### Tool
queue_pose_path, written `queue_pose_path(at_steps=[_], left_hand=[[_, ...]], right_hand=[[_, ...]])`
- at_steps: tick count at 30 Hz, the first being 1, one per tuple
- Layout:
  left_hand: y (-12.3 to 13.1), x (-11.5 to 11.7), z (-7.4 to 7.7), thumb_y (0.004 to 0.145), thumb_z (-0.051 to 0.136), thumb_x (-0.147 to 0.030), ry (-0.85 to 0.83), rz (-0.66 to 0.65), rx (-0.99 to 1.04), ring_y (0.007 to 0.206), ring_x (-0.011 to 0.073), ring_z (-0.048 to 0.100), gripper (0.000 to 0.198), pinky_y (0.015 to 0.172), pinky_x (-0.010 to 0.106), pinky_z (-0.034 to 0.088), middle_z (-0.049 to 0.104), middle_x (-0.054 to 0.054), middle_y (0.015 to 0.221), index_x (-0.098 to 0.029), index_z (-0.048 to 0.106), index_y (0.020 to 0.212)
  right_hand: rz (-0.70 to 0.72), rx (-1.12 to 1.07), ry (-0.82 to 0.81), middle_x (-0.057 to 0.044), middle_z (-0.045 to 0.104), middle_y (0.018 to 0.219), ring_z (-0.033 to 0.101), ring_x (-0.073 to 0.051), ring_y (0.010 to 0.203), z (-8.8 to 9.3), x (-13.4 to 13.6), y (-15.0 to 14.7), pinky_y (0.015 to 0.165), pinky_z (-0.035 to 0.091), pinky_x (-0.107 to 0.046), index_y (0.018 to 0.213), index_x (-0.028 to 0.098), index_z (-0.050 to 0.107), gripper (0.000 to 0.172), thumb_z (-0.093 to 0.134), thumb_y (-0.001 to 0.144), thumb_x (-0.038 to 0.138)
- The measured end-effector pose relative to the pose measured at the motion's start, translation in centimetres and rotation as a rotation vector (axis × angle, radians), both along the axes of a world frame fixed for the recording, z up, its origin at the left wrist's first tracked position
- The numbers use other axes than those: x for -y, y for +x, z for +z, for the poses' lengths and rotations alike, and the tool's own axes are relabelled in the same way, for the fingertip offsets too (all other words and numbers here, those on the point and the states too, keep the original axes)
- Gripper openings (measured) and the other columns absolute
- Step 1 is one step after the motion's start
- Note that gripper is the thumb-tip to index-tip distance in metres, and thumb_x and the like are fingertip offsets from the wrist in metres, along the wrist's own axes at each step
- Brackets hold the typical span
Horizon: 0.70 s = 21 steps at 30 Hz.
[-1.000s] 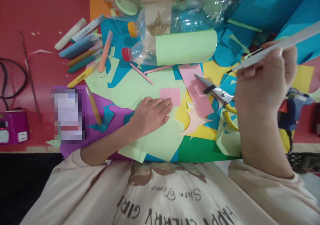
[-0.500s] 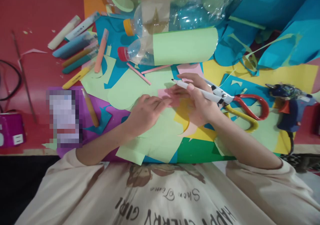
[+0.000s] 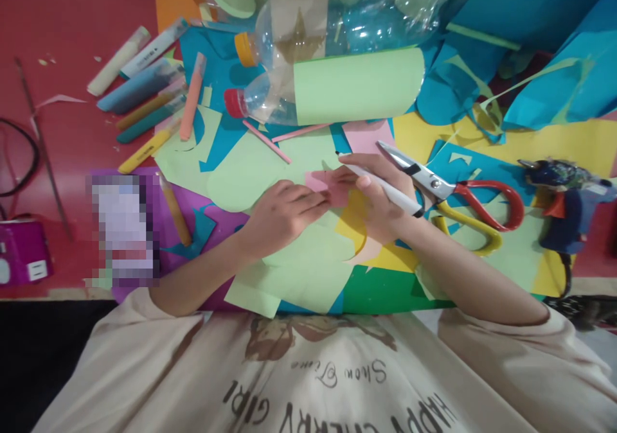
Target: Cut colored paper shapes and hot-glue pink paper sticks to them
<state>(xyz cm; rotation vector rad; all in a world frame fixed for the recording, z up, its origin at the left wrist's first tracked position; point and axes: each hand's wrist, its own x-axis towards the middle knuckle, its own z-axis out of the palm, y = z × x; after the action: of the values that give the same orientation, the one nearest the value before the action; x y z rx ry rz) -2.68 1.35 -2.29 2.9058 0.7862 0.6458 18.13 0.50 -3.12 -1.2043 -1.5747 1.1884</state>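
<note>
A small pink paper piece (image 3: 317, 179) lies between my hands over light green paper. The fingertips of my left hand (image 3: 284, 214) are pressed together on its near edge. My right hand (image 3: 385, 192) grips a white marker (image 3: 389, 190) against the palm, its dark tip pointing left. The right fingertips also touch the pink piece, and the hand hides part of it. Just right of this hand lie scissors (image 3: 434, 185), blades parted, with one red and one yellow handle. Two thin pink paper strips (image 3: 267, 141) rest above the left hand.
Plastic bottles, one wrapped in green paper (image 3: 359, 86), lie at the back. Several markers (image 3: 139, 86) are grouped at left above a blurred phone (image 3: 123, 227). A blue glue gun (image 3: 571, 208) is at right. Blue paper sheets (image 3: 544, 15) and scraps cover the far right.
My right hand has turned slightly, and the marker now tilts more steeply, its back end lower. More of the scissor blades shows. My left hand has barely moved on the pink paper.
</note>
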Motion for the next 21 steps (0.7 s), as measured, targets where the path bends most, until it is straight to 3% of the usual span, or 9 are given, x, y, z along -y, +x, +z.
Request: queue_pose_path(at_steps=[5,10,13,16,18,21], left_hand=[[0.24,0.39,0.24,0.087,0.056,-0.012,0.064,-0.008,-0.028,0.087,0.0151,0.064,0.013,0.071,0.030,0.044,0.074,0.003,0.097,-0.012,0.065,0.096],[0.21,0.53,0.25,0.086,0.054,-0.010,0.068,-0.016,-0.034,0.089,0.0165,0.064,0.017,0.072,0.031,0.046,0.074,0.003,0.098,-0.010,0.065,0.099],[0.14,0.56,0.22,0.086,0.052,-0.009,0.041,-0.011,-0.039,0.091,0.0173,0.063,0.019,0.075,0.031,0.046,0.073,0.003,0.101,-0.011,0.065,0.100],[0.14,0.59,0.25,0.087,0.050,-0.009,-0.006,0.012,-0.068,0.093,0.0172,0.062,0.023,0.077,0.032,0.047,0.072,0.003,0.107,-0.013,0.064,0.104],[0.19,0.61,0.32,0.087,0.049,-0.009,-0.027,0.022,-0.093,0.093,0.0173,0.062,0.024,0.076,0.033,0.047,0.070,0.003,0.111,-0.015,0.064,0.105],[0.28,0.66,0.46,0.087,0.046,-0.007,-0.045,0.025,-0.125,0.093,0.0179,0.061,0.028,0.075,0.034,0.046,0.069,0.003,0.115,-0.016,0.063,0.108]], right_hand=[[0.089,0.261,0.213,-0.008,0.072,0.106,0.067,-0.017,0.098,0.68,0.20,-0.08,0.082,0.055,-0.029,0.111,0.020,0.060,0.025,0.047,0.093,0.031],[0.150,0.380,0.392,-0.007,0.073,0.092,0.069,-0.016,0.085,1.06,-0.08,-0.41,0.073,0.056,-0.029,0.101,0.019,0.061,0.019,0.045,0.093,0.025],[0.166,0.372,0.376,-0.007,0.072,0.093,0.068,-0.017,0.087,0.88,-0.09,-0.31,0.075,0.056,-0.030,0.102,0.018,0.062,0.021,0.045,0.094,0.028],[0.103,0.230,0.297,-0.008,0.070,0.100,0.065,-0.019,0.094,0.48,0.00,0.03,0.080,0.054,-0.032,0.111,0.021,0.061,0.032,0.044,0.093,0.041],[0.016,0.072,0.196,-0.005,0.069,0.094,0.065,-0.018,0.088,0.29,0.00,0.27,0.074,0.053,-0.032,0.115,0.026,0.058,0.036,0.043,0.092,0.048],[-0.105,-0.057,0.056,-0.001,0.064,0.082,0.061,-0.015,0.072,0.39,-0.13,0.44,0.063,0.050,-0.031,0.105,0.030,0.059,0.026,0.048,0.089,0.047]])
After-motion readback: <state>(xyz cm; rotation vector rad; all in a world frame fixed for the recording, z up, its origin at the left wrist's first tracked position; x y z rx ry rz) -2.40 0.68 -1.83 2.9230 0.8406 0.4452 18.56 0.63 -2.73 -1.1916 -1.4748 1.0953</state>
